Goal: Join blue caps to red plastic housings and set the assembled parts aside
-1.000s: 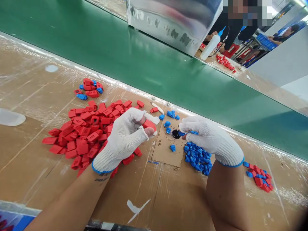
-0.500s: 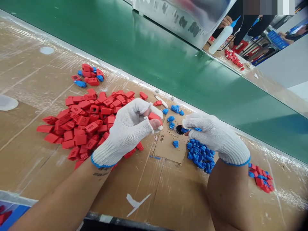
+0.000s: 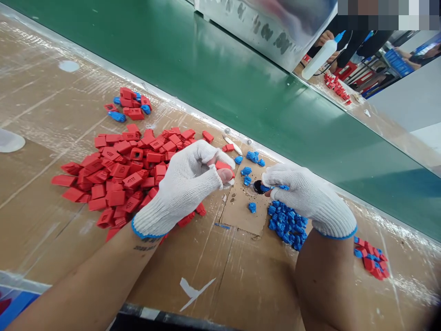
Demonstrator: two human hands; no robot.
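Observation:
My left hand (image 3: 193, 177), in a white knitted glove, grips a red piece (image 3: 223, 166) between thumb and fingers. To its left spreads a large heap of red pieces (image 3: 115, 197). My right hand (image 3: 299, 191), gloved too, pinches a small blue piece (image 3: 264, 188) at its fingertips, against a small black round pot (image 3: 257, 186). More blue shows between its fingers. Below this hand lies a pile of blue pieces (image 3: 286, 223). Several loose blue pieces rest on a cardboard sheet (image 3: 239, 216) between my hands.
A green belt (image 3: 165, 73) runs diagonally behind the bench, with a metal housing (image 3: 255, 27) over it. Mixed red and blue clusters lie at upper left (image 3: 132, 105) and right (image 3: 374, 262). Across the belt, a person's hands (image 3: 325, 39) are near a white bottle (image 3: 319, 59).
The camera view has shifted slightly. The red piece in my left hand is turned a little. My right hand keeps its pinch on the blue piece at the black pot.

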